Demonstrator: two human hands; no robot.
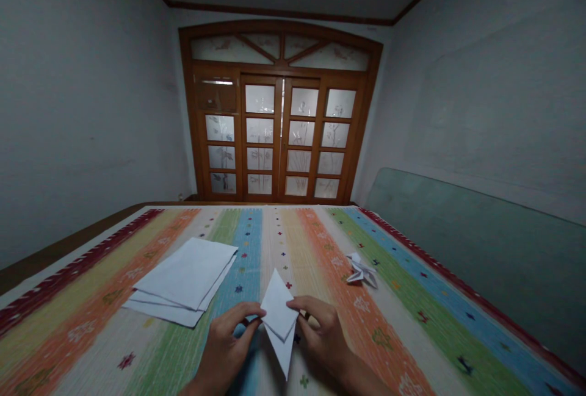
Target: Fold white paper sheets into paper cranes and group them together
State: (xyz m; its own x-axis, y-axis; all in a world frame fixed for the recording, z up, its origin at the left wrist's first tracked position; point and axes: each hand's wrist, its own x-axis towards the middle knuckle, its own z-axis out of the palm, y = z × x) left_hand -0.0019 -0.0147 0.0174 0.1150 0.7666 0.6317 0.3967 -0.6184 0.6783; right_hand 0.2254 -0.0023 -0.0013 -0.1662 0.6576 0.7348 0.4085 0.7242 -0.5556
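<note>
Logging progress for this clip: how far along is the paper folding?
Done: one small folded figure lies on the cloth to the right. In hand: the left hand and right hand pinch a sheet folded to a pointed kite shape, not yet a figure. Left: a stack of flat paper lies unfolded at the left.

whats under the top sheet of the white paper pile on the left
Under the top sheet, edges of at least two more white sheets stick out, and the pile lies on the striped cloth. Whether more sheets or anything else lie between is covered.
</note>
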